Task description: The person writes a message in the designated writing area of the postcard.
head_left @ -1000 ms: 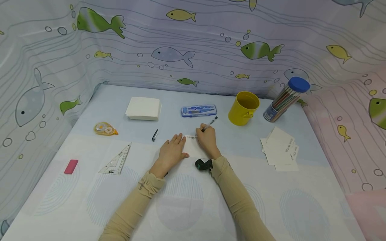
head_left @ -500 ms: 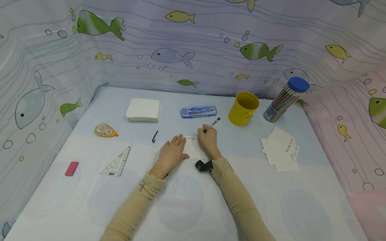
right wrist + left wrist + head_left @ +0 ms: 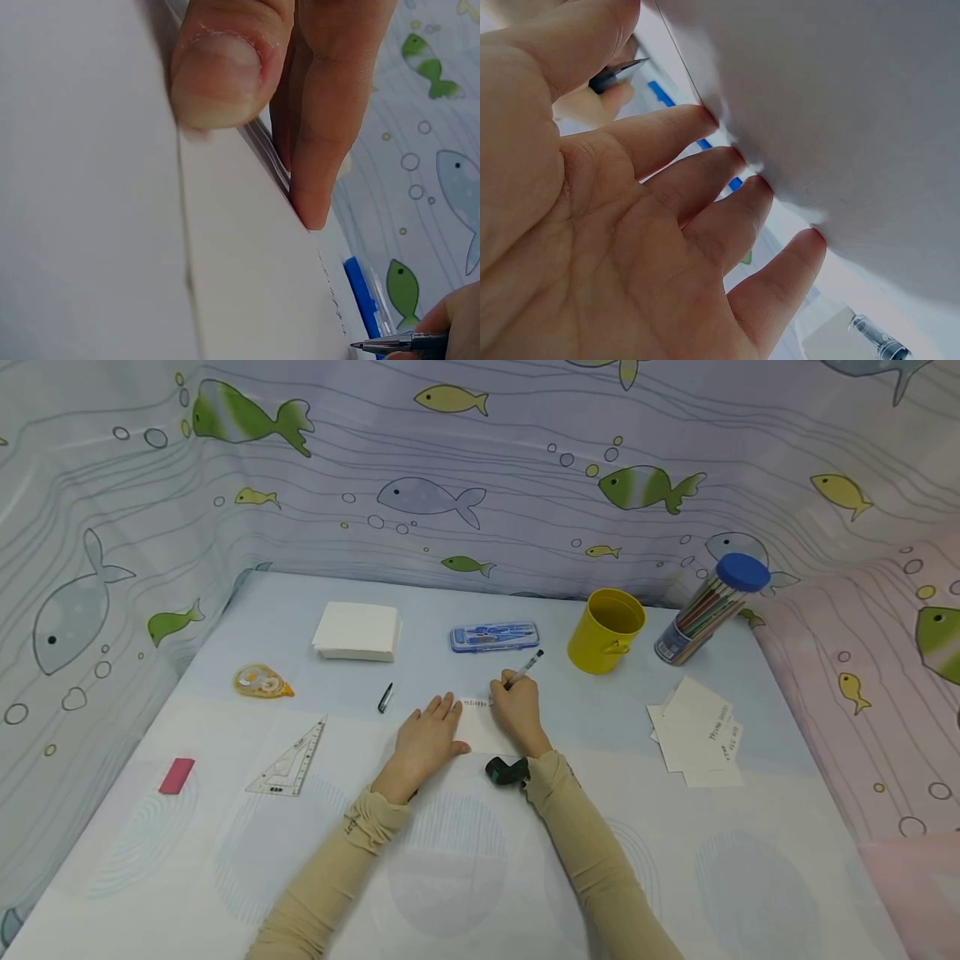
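A small white card lies on the table between my two hands, with a row of small dark writing along its far edge. My left hand rests flat at the card's left side, fingers spread and thumb on the card. In the left wrist view its fingertips touch down on the white surface. My right hand grips a pen with its back end tilted up and right. In the right wrist view the pen tip is right at the end of the writing. A black pen cap lies beyond my left hand.
Beyond the card are a stack of blank cards, a blue case, a yellow mug and a pencil tube. Written cards lie right. Correction tape, a set square and a red eraser lie left.
My right hand has shifted slightly to the right with the pen along the row of writing, and the pen's tilt varies a little. My left hand stays in place on the card.
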`<state>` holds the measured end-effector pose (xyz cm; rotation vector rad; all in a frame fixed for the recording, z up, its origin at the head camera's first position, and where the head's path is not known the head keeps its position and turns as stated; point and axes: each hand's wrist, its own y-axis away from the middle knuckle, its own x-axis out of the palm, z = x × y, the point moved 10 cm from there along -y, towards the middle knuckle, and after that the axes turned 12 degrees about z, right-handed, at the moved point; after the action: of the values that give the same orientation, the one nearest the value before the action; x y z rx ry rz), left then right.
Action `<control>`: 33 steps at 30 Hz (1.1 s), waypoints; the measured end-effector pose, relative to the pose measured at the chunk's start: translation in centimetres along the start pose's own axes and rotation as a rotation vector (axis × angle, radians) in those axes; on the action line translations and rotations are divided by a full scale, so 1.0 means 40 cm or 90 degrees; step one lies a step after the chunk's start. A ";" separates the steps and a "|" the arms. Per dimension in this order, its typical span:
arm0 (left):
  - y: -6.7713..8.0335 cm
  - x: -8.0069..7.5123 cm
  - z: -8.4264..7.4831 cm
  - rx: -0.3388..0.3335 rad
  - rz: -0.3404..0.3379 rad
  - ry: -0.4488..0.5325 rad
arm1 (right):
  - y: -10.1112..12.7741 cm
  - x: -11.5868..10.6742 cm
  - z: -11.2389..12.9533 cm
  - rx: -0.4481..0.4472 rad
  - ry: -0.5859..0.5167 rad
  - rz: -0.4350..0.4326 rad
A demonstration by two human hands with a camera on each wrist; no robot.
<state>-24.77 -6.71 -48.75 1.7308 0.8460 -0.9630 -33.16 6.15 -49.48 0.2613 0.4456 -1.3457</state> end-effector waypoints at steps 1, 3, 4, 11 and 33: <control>-0.001 0.001 0.000 -0.001 0.002 -0.002 | 0.000 0.001 -0.001 0.003 0.001 0.002; -0.003 0.001 0.001 -0.001 0.005 -0.004 | -0.001 0.001 -0.001 0.006 0.003 0.006; -0.004 0.001 0.001 -0.002 0.007 -0.005 | -0.001 0.002 -0.001 0.007 0.007 0.008; -0.005 0.002 0.000 -0.003 0.011 -0.007 | -0.003 0.002 -0.003 0.013 -0.003 0.023; 0.002 0.001 -0.004 -0.010 0.018 -0.003 | 0.009 -0.015 -0.030 0.014 -0.098 0.020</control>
<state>-24.64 -6.57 -48.71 1.7221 0.8223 -0.9385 -33.11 7.26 -50.28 0.1804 0.2967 -1.3305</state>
